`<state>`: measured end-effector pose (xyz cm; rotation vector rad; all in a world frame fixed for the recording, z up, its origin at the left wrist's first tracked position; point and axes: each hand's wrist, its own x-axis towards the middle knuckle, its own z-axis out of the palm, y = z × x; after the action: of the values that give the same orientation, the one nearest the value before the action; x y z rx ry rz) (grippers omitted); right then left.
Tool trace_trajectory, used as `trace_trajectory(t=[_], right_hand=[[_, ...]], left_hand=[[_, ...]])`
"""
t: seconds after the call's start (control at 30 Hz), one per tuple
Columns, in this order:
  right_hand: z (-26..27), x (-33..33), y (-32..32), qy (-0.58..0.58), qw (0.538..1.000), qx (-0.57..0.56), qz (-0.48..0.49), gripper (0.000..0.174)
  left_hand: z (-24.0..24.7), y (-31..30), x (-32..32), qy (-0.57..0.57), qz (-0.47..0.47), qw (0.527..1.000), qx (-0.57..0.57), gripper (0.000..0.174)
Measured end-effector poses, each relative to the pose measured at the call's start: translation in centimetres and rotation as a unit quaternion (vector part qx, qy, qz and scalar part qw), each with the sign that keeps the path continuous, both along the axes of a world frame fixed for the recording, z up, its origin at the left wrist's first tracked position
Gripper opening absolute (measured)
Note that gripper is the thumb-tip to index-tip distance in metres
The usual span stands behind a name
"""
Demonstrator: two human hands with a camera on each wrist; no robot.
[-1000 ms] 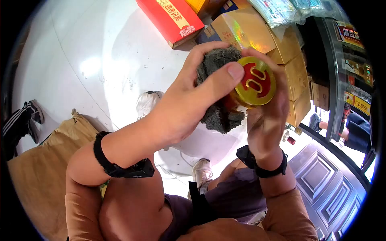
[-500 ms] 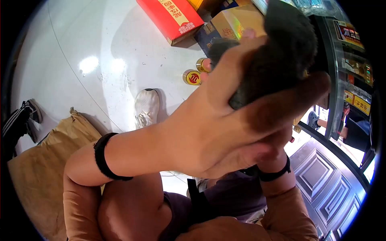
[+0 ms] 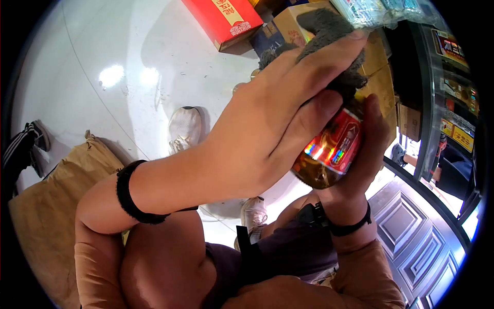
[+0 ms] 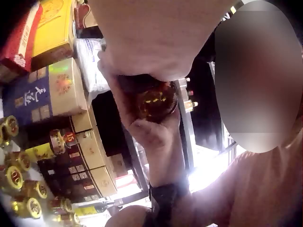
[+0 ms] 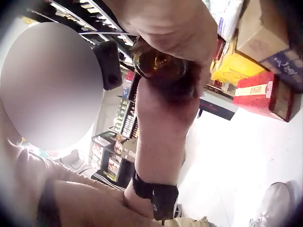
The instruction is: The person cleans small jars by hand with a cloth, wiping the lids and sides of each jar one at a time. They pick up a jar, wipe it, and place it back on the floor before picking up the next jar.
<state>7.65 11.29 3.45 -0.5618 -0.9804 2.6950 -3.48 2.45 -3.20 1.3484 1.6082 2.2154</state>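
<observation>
bottle (image 3: pixel 329 150) top hidden under cloth (image 3: pixel 329 27), left hand (image 3: pixel 267 123)

Stacked boxes (image 3: pixel 380 85) just behind bottle (image 3: pixel 329 149); open floor (image 3: pixel 108 41) left.

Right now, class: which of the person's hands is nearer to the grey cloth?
Left. The left hand holds the grey cloth wrapped over the top of the red-labelled bottle. The right hand grips the bottle's body, just below the cloth.
</observation>
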Motion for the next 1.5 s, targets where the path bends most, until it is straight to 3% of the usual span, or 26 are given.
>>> trace_trajectory(t=[0.17, 0.27, 0.33, 0.37, 0.43, 0.47, 0.5, 0.53, 0.57, 0.6, 0.63, 0.7, 0.77, 0.8, 0.83, 0.9, 0.93, 1.03, 1.1, 1.17, 1.2, 1.23, 1.3, 1.33, 1.4, 1.5], right_hand=[[0.1, -0.2, 0.4, -0.003, 0.999, 0.041, -0.027, 0.065], [0.3, -0.4, 0.6, -0.001, 0.997, 0.060, -0.044, 0.066], [0.3, -0.6, 0.9, 0.000, 0.995, 0.072, -0.071, 0.067], [0.3, -0.8, 1.0, 0.001, 0.993, 0.075, -0.089, 0.068], [0.4, -1.3, 1.2, 0.002, 0.989, 0.076, -0.129, 0.069], [0.5, -1.5, 1.2, 0.013, 0.987, 0.076, -0.139, 0.069], [0.0, -1.7, 1.0, 0.046, 0.986, 0.084, -0.138, 0.070], [-2.1, -2.5, 1.3, 0.273, 0.938, 0.213, -0.024, 0.075], [-2.2, -2.0, 1.2, 0.273, 0.938, 0.213, -0.025, 0.075], [-1.9, -1.5, 0.8, 0.142, 0.914, 0.377, -0.056, 0.079], [-1.8, -1.4, 0.4, 0.005, 0.848, 0.523, -0.084, 0.082], [-2.3, -1.7, 0.5, 0.074, 0.832, 0.543, -0.082, 0.091], [-1.9, -1.2, 1.2, -0.008, 0.819, 0.571, -0.053, 0.096], [-1.8, -1.5, 2.1, -0.007, 0.822, 0.568, -0.047, 0.095], [-1.4, -1.6, 2.1, -0.005, 0.822, 0.568, -0.046, 0.095], [-0.5, -1.3, 1.7, -0.064, 0.875, 0.480, -0.003, 0.081], [-0.8, -1.1, 1.4, -0.048, 0.904, 0.425, -0.004, 0.068], [-0.8, -1.4, 1.1, -0.069, 0.910, 0.408, -0.037, 0.062], [-1.5, -1.0, 1.9, -0.058, 0.939, 0.335, -0.045, 0.061], [-1.3, -1.1, 1.9, 0.066, 0.991, 0.111, -0.023, 0.060], [-0.5, -1.3, 1.4, -0.003, 0.983, 0.182, -0.020, 0.062], [-2.0, -1.5, 1.4, 0.022, 0.922, 0.386, -0.007, 0.059], [-2.3, -1.7, 0.0, -0.027, 0.924, 0.374, -0.073, 0.052], [-1.6, -1.8, -0.1, -0.027, 0.925, 0.373, -0.073, 0.052], [0.1, -2.1, 0.0, -0.136, 0.916, 0.376, -0.030, 0.040], [-0.7, -2.2, 0.7, -0.089, 0.886, 0.454, -0.019, 0.037]], left_hand=[[-0.5, 0.4, 0.9, -0.049, -0.039, 0.997, 0.054, 0.045], [0.8, -1.0, 0.4, -0.032, -0.037, 0.999, -0.007, 0.046], [2.8, -2.3, 0.0, -0.080, -0.136, 0.984, -0.082, 0.049], [3.0, -2.4, 0.4, -0.079, -0.135, 0.984, -0.082, 0.049], [3.4, -2.3, 1.1, -0.244, -0.173, 0.949, -0.103, 0.055], [3.2, -2.1, 1.2, -0.245, -0.174, 0.948, -0.103, 0.055], [3.0, -1.9, 1.2, -0.322, -0.190, 0.923, -0.086, 0.056], [3.0, -1.7, 1.1, -0.397, -0.205, 0.892, -0.069, 0.057], [3.2, -1.6, 0.9, -0.397, -0.205, 0.892, -0.070, 0.057], [3.5, -1.7, 0.5, -0.461, -0.225, 0.857, -0.058, 0.060], [3.9, -1.8, 0.1, -0.523, -0.242, 0.816, -0.047, 0.062], [4.0, -1.9, -0.6, -0.512, -0.251, 0.817, -0.085, 0.074], [3.7, -2.0, -1.3, -0.408, -0.249, 0.873, -0.102, 0.079], [3.1, -1.9, -1.4, -0.307, -0.210, 0.922, -0.110, 0.070], [2.6, -1.6, -1.5, -0.305, -0.208, 0.923, -0.110, 0.070], [2.1, -1.1, -1.8, -0.288, -0.158, 0.944, 0.025, 0.071], [4.7, -1.8, -2.8, -0.251, -0.106, 0.960, -0.055, 0.065], [4.9, -1.6, -2.2, -0.333, -0.103, 0.936, -0.056, 0.062], [4.8, -1.2, -1.7, -0.417, -0.098, 0.902, -0.056, 0.061], [4.8, -1.0, -1.5, -0.497, -0.092, 0.861, -0.054, 0.061], [5.0, -0.9, -1.7, -0.525, -0.117, 0.840, -0.068, 0.056], [3.9, -1.1, -1.8, -0.552, -0.198, 0.808, -0.049, 0.059], [1.9, -1.8, -1.4, -0.380, -0.188, 0.900, -0.104, 0.060], [2.6, -2.1, -1.0, -0.337, -0.171, 0.917, -0.125, 0.059], [2.9, -2.2, -1.3, -0.333, -0.158, 0.921, -0.127, 0.057], [3.0, -2.4, -1.6, -0.333, -0.156, 0.922, -0.124, 0.053]])
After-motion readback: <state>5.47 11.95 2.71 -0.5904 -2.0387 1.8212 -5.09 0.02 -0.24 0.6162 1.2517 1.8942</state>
